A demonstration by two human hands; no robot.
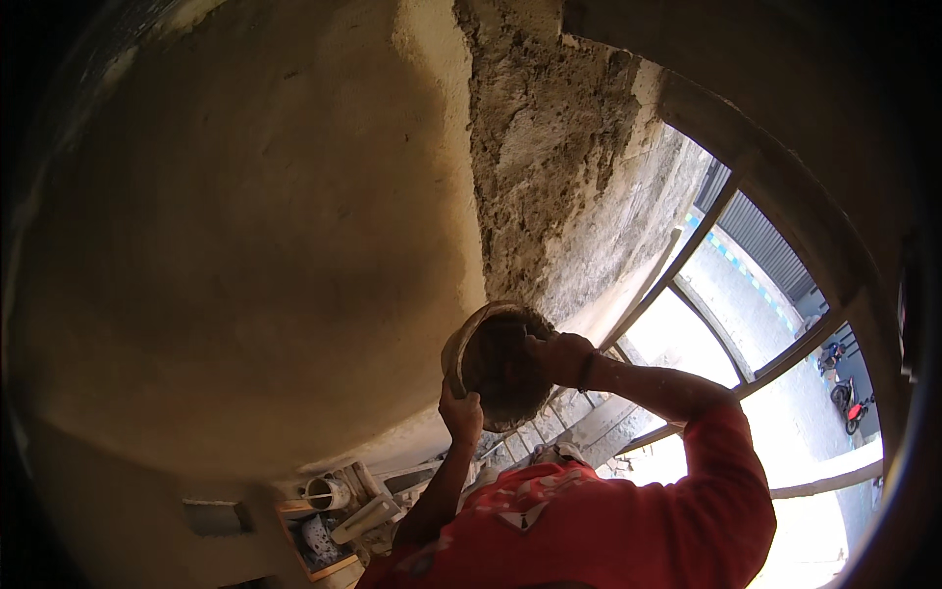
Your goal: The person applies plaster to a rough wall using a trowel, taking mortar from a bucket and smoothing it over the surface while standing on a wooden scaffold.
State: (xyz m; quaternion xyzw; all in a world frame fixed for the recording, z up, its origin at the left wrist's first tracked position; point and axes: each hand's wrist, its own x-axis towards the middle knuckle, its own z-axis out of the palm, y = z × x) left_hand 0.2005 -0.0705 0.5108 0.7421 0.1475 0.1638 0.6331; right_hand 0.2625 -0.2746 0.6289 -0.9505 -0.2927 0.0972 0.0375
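Note:
A round bowl with a pale rim is tilted up in front of me, holding a dark, wet-looking mortar mix. My left hand grips its lower left edge, thumb over the rim. At the bowl's right side my right hand is closed, knuckles up, over the mix. Whatever it grips is lost in shadow. Behind the bowl rises a wall with smooth, damp-looking plaster on the left and a rough, bare strip to its right.
Below left are a white bucket, a wood-edged box and scattered boards. On the right, a barred opening looks down on a bright street with a red motorbike.

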